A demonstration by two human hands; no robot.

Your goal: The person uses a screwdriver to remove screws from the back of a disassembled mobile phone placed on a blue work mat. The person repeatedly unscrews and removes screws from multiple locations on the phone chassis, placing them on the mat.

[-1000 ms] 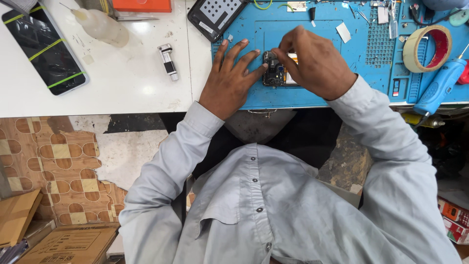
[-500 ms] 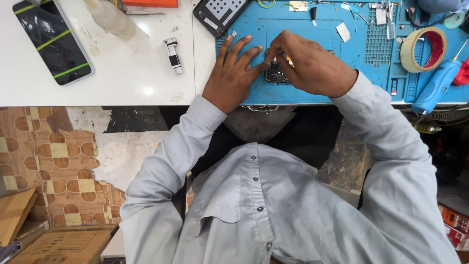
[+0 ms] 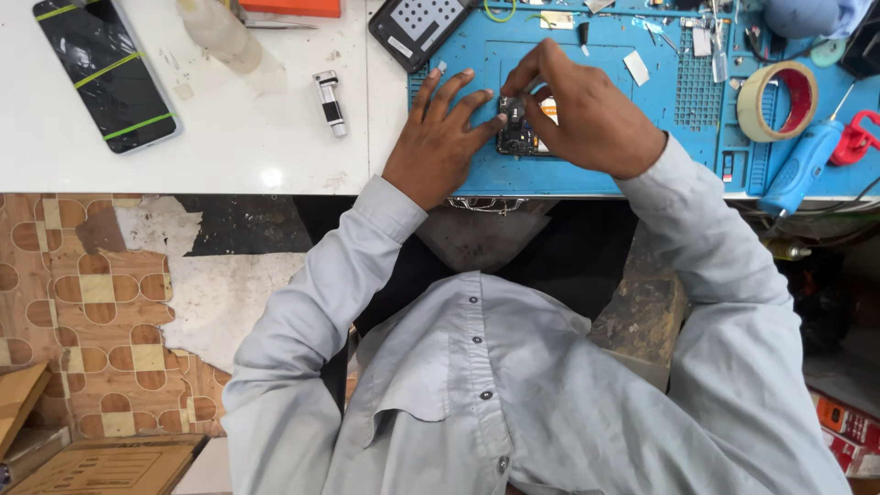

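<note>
A small dark circuit board (image 3: 519, 136) lies on the blue work mat (image 3: 678, 119). My left hand (image 3: 442, 137) rests flat on the mat with fingers spread, its fingertips pressing the board's left edge. My right hand (image 3: 587, 115) arches over the board from the right, thumb and forefinger pinched together at its top; whether a small tool or part sits between them is hidden.
A phone with green tape strips (image 3: 105, 69) lies at the far left of the white table (image 3: 229, 137). Nearby are a plastic bottle (image 3: 220, 32), a small silver-black cylinder (image 3: 330, 103), a dark perforated case (image 3: 417, 27), a tape roll (image 3: 777, 99) and a blue-handled tool (image 3: 805, 165).
The view has shifted slightly, so the table sits a little lower in frame. Both hands stay on the board; my right hand's fingers have drawn closer together over it.
</note>
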